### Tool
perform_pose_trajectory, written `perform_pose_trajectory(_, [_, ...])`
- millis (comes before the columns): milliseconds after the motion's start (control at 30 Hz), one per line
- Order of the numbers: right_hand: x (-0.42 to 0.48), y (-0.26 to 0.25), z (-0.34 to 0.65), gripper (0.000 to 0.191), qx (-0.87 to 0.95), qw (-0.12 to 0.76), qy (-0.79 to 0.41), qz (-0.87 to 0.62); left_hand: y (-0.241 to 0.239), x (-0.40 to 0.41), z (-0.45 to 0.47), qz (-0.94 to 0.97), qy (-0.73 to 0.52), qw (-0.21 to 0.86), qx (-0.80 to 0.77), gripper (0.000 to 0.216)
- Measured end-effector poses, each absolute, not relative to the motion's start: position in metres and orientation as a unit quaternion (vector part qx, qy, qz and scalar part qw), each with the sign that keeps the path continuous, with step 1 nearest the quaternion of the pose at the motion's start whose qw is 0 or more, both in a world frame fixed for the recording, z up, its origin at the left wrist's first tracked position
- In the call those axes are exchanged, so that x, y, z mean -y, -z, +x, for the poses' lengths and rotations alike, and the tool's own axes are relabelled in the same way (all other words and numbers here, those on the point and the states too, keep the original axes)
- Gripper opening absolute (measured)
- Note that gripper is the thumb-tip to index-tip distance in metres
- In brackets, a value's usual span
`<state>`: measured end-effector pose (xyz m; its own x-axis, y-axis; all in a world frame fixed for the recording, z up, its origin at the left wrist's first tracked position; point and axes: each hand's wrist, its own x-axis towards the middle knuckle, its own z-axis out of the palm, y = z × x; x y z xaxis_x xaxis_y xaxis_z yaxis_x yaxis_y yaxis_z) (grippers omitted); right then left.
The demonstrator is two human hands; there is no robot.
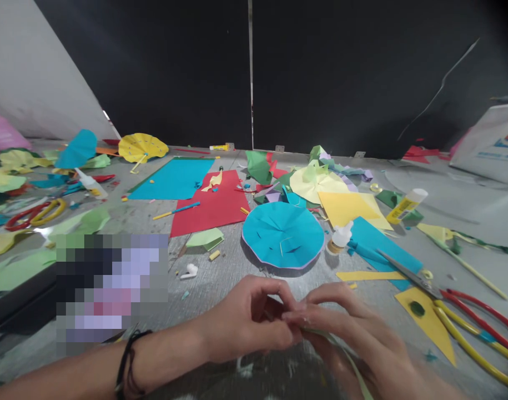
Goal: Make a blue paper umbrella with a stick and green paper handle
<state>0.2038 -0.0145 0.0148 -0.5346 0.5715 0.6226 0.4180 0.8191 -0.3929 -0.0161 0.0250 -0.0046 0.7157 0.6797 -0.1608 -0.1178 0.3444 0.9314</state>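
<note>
My left hand (264, 316) is closed in a pinch low in the middle of the view, a dark band round its wrist. Its fingertips meet those of my right hand (353, 328), which is closed on a narrow pale green paper strip (347, 358). The strip's near end hangs down past the right palm; its other end disappears between the fingertips, so I cannot tell whether the left fingers grip it. Just beyond both hands lies a round, pleated blue paper disc (282, 233) with a pale purple edge. A small white glue bottle (340, 239) stands at its right.
Scissors with red and yellow handles (457, 311) lie open at right, near a glue stick (407, 205). Behind are red paper (191, 214), blue paper (174, 175) and yellow paper (349, 208). Other scissors (37, 214) and scraps lie left. A black panel (174, 72) stands behind.
</note>
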Motion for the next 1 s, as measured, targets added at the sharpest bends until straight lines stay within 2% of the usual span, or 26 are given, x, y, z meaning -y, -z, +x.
perform_pose_trajectory(267, [0.0122, -0.0129, 0.2034, 0.036, 0.839, 0.448, -0.089, -0.295, 0.0016, -0.026, -0.0173, 0.507, -0.288, 0.759, -0.29, 0.039])
perform_pose_trajectory(533, [0.0112, -0.0106, 0.2018, 0.041, 0.848, 0.447, -0.082, -0.272, 0.0016, -0.0274, -0.0163, 0.489, -0.3, 0.775, -0.264, 0.034])
perform_pose_trajectory(700, [0.0121, -0.0069, 0.2007, 0.043, 0.83, 0.487, -0.073, -0.261, 0.0, -0.0251, -0.0144, 0.514, -0.336, 0.748, -0.252, 0.029])
perform_pose_trajectory(833, [0.0119, -0.0074, 0.2062, 0.037, 0.841, 0.472, -0.06, -0.257, -0.0029, -0.0238, -0.015, 0.527, -0.341, 0.737, -0.251, 0.024])
perform_pose_trajectory(1000, [0.0124, -0.011, 0.207, 0.04, 0.854, 0.45, -0.066, -0.252, -0.0024, -0.0242, -0.0161, 0.529, -0.334, 0.737, -0.254, 0.023])
